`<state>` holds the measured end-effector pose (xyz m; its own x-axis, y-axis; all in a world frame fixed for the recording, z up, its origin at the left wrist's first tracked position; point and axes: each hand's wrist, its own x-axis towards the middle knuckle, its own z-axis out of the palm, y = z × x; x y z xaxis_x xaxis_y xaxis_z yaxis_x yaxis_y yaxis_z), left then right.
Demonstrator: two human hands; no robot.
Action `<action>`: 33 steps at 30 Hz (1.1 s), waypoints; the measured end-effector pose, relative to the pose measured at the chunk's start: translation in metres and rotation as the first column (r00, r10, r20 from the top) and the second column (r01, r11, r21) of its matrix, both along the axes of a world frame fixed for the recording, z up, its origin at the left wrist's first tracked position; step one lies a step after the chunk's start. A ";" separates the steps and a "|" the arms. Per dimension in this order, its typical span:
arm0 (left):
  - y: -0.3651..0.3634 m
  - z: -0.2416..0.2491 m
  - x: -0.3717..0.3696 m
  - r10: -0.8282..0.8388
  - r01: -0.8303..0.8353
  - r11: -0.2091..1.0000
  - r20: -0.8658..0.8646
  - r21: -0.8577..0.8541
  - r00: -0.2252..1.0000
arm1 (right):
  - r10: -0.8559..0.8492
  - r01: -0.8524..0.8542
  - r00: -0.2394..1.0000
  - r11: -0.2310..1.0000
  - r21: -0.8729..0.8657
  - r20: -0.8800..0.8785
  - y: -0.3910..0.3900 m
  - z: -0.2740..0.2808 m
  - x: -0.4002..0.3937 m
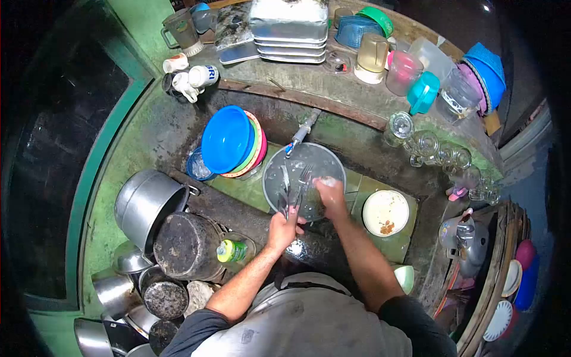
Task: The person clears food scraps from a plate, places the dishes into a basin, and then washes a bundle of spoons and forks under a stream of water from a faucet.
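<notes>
Several pieces of metal cutlery [284, 199], a fork among them, are gripped in my left hand [284, 229], their ends pointing up over the grey basin. My right hand [330, 193] is over the right side of the basin with its fingers curled; white foam shows at them, and what they hold is too small to make out. Water and some suds fill the grey basin [273, 185], which stands beneath the tap [301, 133]. A white bowl [385, 213] with brown food scraps sits right of my right forearm.
Blue and coloured basins [227, 140] lean left of the grey basin. Pots [148, 205] and a green bottle [231, 250] stand at the lower left. Metal trays [288, 27] and plastic containers line the back ledge; glasses [425, 144] line the right ledge.
</notes>
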<state>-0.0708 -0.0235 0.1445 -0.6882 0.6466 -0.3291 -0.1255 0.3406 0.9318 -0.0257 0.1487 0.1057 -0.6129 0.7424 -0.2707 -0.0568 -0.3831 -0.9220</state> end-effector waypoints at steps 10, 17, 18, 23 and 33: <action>0.014 -0.022 -0.017 0.099 -0.127 0.989 -0.296 -0.077 0.950 | -0.035 -0.068 0.962 0.930 0.361 0.271 -0.012 0.014 -0.034; 0.023 -0.030 -0.018 0.035 -0.017 0.999 -0.570 0.037 0.821 | -0.491 0.323 0.868 0.675 0.663 0.077 0.018 0.033 -0.049; 0.018 -0.027 -0.019 0.013 -0.002 1.000 -0.424 0.026 0.905 | -0.399 0.202 0.906 0.697 0.688 0.138 0.021 0.037 -0.041; 0.002 -0.020 -0.022 0.071 -0.076 0.997 -0.197 -0.016 0.978 | -0.591 0.258 0.789 0.568 0.781 0.169 0.054 0.032 -0.023; -0.003 0.004 0.009 -0.014 0.021 1.000 -0.427 0.013 0.904 | -0.416 0.259 0.909 0.611 0.748 0.025 0.004 0.050 -0.012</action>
